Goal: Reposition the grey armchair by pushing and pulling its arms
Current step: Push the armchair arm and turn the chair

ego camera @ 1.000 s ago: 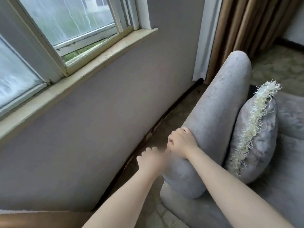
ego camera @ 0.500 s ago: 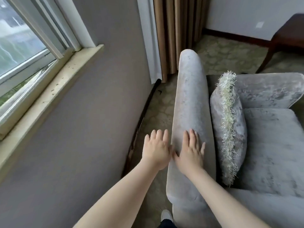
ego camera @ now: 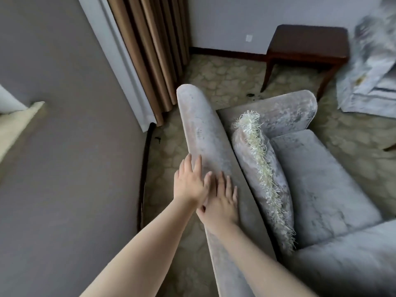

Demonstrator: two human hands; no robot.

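Observation:
The grey velvet armchair (ego camera: 317, 189) fills the right half of the view, its long padded arm (ego camera: 203, 133) running from near me toward the curtain. My left hand (ego camera: 189, 183) lies flat against the arm's outer side, fingers spread. My right hand (ego camera: 222, 202) rests flat on top of the arm just beside it, fingers spread, thumb tucked under my left wrist. Neither hand grips anything. A grey cushion with a cream fringe (ego camera: 261, 174) leans inside the arm on the seat.
A grey wall (ego camera: 64, 168) with a windowsill (ego camera: 19, 123) stands close on the left, with a narrow strip of patterned carpet (ego camera: 167, 159) between it and the chair. Brown curtains (ego camera: 154, 50) hang behind. A dark wooden side table (ego camera: 306, 46) and another pale seat (ego camera: 368, 71) stand beyond.
My right hand went from gripping the chair arm to lying flat on it, and my left hand settled beside it. The view swung right, so the window has left the frame.

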